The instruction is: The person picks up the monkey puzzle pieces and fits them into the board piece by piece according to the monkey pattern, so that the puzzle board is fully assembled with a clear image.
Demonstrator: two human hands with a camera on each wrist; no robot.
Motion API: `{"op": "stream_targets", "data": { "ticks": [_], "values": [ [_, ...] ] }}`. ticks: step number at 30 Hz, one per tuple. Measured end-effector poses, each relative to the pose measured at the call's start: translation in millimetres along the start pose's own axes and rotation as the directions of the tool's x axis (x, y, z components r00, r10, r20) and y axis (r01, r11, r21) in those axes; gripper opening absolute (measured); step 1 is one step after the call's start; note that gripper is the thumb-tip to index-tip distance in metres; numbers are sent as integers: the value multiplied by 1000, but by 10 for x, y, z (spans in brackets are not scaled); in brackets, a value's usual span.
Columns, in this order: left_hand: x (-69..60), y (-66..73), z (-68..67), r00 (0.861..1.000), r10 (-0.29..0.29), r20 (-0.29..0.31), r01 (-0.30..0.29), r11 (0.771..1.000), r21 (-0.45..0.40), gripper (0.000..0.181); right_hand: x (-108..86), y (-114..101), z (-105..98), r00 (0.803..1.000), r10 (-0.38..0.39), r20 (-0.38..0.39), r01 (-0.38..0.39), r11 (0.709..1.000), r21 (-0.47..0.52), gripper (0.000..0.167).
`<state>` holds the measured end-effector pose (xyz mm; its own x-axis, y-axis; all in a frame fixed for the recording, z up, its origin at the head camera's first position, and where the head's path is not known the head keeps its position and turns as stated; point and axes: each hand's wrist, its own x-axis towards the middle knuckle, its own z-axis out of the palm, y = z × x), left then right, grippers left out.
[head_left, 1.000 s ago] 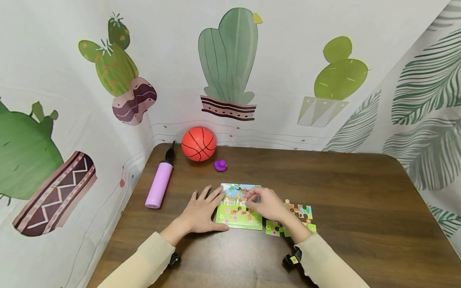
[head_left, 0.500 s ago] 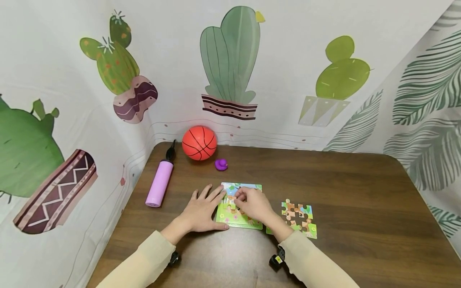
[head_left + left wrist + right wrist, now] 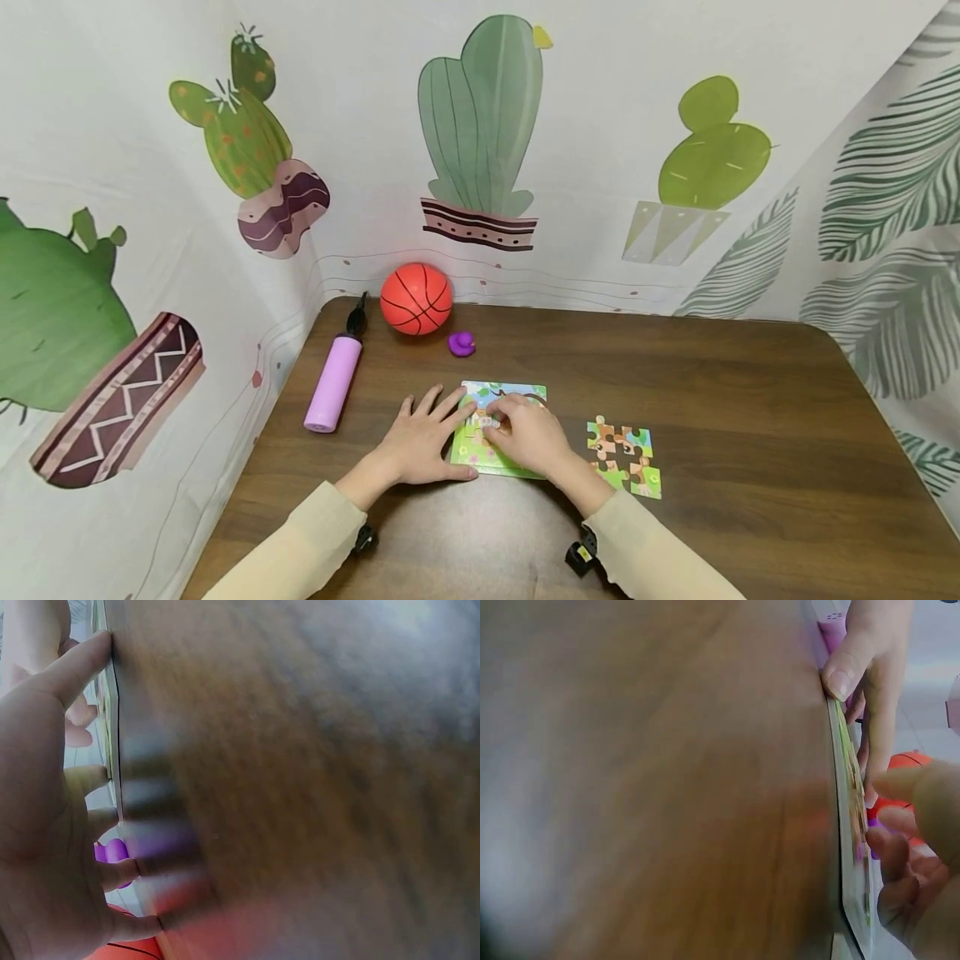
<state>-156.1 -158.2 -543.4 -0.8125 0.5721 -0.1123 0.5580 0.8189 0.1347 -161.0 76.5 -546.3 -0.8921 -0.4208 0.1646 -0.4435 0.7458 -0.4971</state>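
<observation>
Currently: left hand (image 3: 420, 443) spread, right hand (image 3: 536, 437) bent over the puzzle board (image 3: 498, 472)

From my end I see the puzzle board lying flat on the brown table (image 3: 720, 400), between the person's two hands, blue along its far side and green along its near side. The left hand has its fingers well apart at the left edge; its thumb rests on the near edge, and the fingertip closest to the puzzle lies on its left part. The right hand reaches over from the right with its fingers curled and its thumb and forefinger near each other, low over the picture. I cannot tell from my views whether a piece is pinched between them.

Just to the right of the board I have a group of loose pieces (image 3: 604, 446), partly joined, with a gap in the middle. Farther back on the left stand a red ball (image 3: 417, 300) and, just beside it, a purple duck (image 3: 462, 344). A pink pump (image 3: 333, 385) lies along the left side, its black nozzle toward the cactus-print cloth (image 3: 592, 125).
</observation>
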Motion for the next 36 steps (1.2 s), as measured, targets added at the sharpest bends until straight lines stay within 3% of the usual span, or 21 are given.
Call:
{"op": "stream_targets", "data": {
  "ticks": [5,9,17,22,27,32,36],
  "values": [
    [17,-4,31,1000,-2,6,2,1000,6,109,-114,21,-17,989,-128,77,134,988,-80,38],
    [20,-10,45,1000,-9,10,9,1000,1,109,-148,16,-35,984,-148,99,157,984,-89,35],
    [-15,-19,97,999,29,-21,-30,999,-28,96,-245,116,-272,995,-48,83,54,996,-76,44],
    [-59,1,55,996,85,-26,-87,994,-72,75,-350,366,-517,999,28,23,-27,999,-41,41],
    [-89,10,31,993,119,-24,-121,990,-70,67,-464,656,-744,996,83,-41,-84,996,-21,38],
    [-87,15,23,992,120,-26,-122,989,-81,68,-589,951,-944,991,123,-43,-123,992,10,39],
    [-75,25,8,993,119,-13,-119,989,-88,70,-695,1149,-1036,991,136,-2,-136,991,-12,41]
  ]
}}
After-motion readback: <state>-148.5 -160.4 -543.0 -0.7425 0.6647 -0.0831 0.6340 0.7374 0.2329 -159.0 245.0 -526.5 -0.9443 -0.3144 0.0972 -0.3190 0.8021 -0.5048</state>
